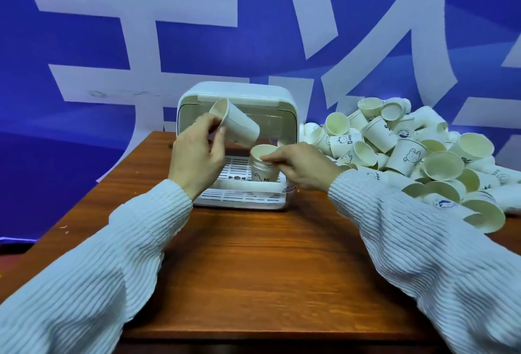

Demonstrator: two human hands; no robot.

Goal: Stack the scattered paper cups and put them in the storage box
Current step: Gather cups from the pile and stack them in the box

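A white storage box [236, 91] with its front open stands at the middle of the wooden table [253, 269]. My left hand [194, 156] holds a tilted white paper cup [239, 125] in front of the box opening, mouth facing up-left. My right hand [298, 164] pinches the rim of an upright paper cup [263, 176] standing on the box's slatted floor [236, 167], behind the clear front wall. A large heap of scattered paper cups [408, 156] lies to the right of the box.
A blue banner with big white characters [169, 29] hangs behind the table. The cup heap reaches the table's right edge. The table's left edge runs diagonally at the left, with dark floor beyond.
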